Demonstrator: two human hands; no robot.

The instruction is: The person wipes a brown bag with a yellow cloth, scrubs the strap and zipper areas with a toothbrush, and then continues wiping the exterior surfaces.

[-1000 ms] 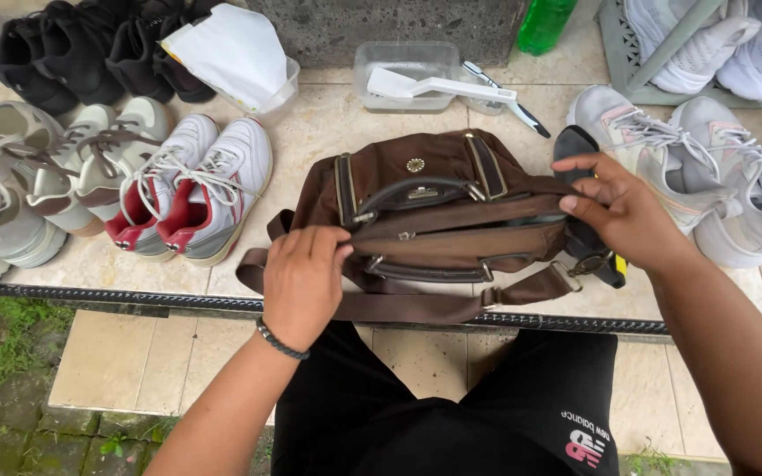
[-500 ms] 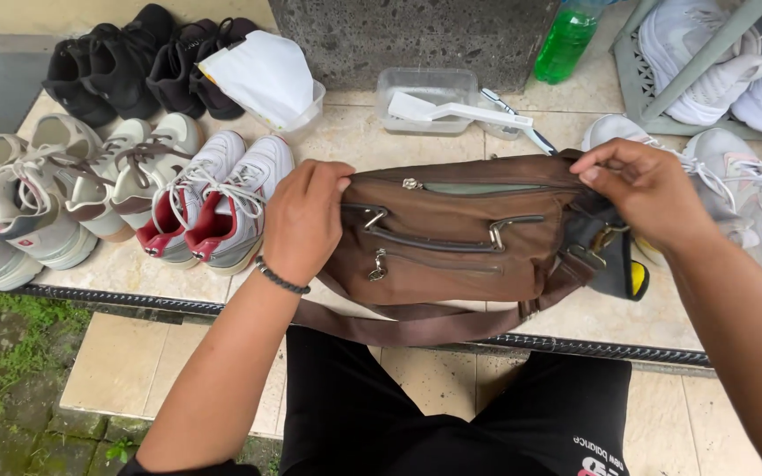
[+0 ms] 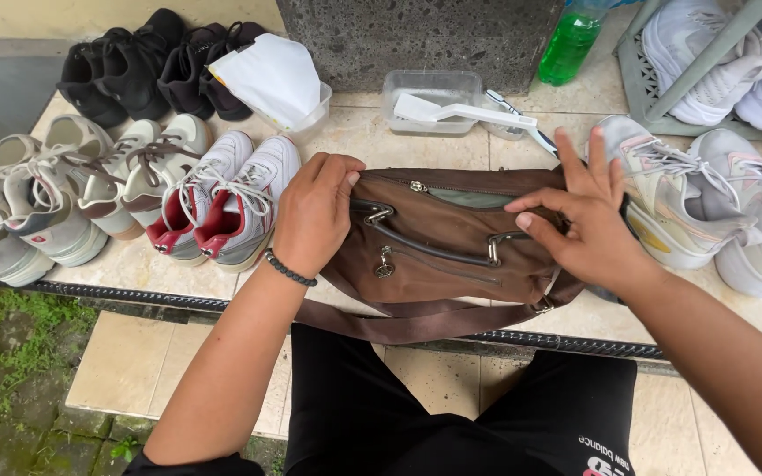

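Black shorts (image 3: 451, 414) sit closest, my legs tucked under the edge of the tiled ledge (image 3: 134, 264), and a brown strap (image 3: 416, 322) loops off that edge toward my lap. Up on the tiles lies the brown bag (image 3: 443, 242), flat on its side with its zips and metal pulls facing up, right between my two hands. My left hand (image 3: 315, 211) presses down on the bag's left end, fingers curled over the top corner, pinning the fabric more than gripping it; a dark bead bracelet (image 3: 290, 268) circles that wrist. My right hand (image 3: 588, 220) rests on the bag's right end, palm down, fingers spread wide and lifted, thumb pointing in toward the short carry handle (image 3: 438, 247) — an open hand, holding nothing closed. Just left of the bag stands a pair of white sneakers with red lining (image 3: 222, 203), then more pale sneakers (image 3: 46, 203) in a row. On the right, two grey-white sneakers (image 3: 707, 203) sit just beside my right hand. Farther back, a clear plastic tub (image 3: 429, 92) carries a white brush (image 3: 465, 112), and a white pouch (image 3: 271, 79) sits in another tub. Farthest off: black shoes (image 3: 143, 66), a green bottle (image 3: 569, 44), a grey stone block (image 3: 416, 35).
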